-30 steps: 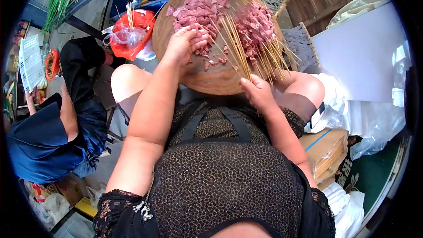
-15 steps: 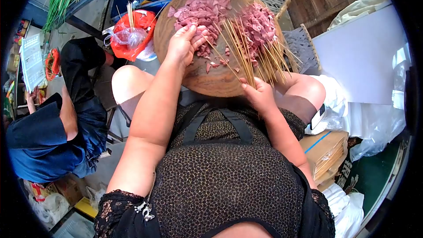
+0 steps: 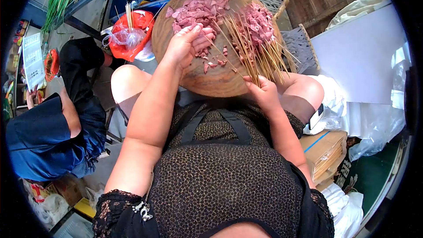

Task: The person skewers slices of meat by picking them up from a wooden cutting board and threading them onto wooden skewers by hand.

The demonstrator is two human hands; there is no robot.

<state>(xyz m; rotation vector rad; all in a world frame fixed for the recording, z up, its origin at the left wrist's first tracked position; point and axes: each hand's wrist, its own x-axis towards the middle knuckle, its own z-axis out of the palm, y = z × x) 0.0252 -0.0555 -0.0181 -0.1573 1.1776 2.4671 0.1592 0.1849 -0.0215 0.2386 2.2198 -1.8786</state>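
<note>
A round wooden board (image 3: 207,83) rests over my lap, bearing a pile of sliced raw meat (image 3: 202,6) at its far left. My right hand (image 3: 263,93) is closed round the lower ends of a bundle of bamboo skewers (image 3: 246,61) at the board's near right edge. One skewer slants out of the bundle toward my left hand (image 3: 185,46). That hand is closed with curled fingers just below the meat pile, near the slanting skewer's tip; what it pinches is hidden. Beyond the bundle lie skewers loaded with meat (image 3: 259,22), their bare ends pointing toward me.
A red plastic bag (image 3: 132,39) with upright skewers stands left of the board. Farther left a person in dark clothes (image 3: 48,136) sits holding a printed sheet (image 3: 33,59). A woven chair (image 3: 302,48) and a white panel (image 3: 357,57) are on the right.
My left hand has shifted slightly to the right, toward the slanting skewer. My right hand keeps its grip on the bundle, moved slightly right.
</note>
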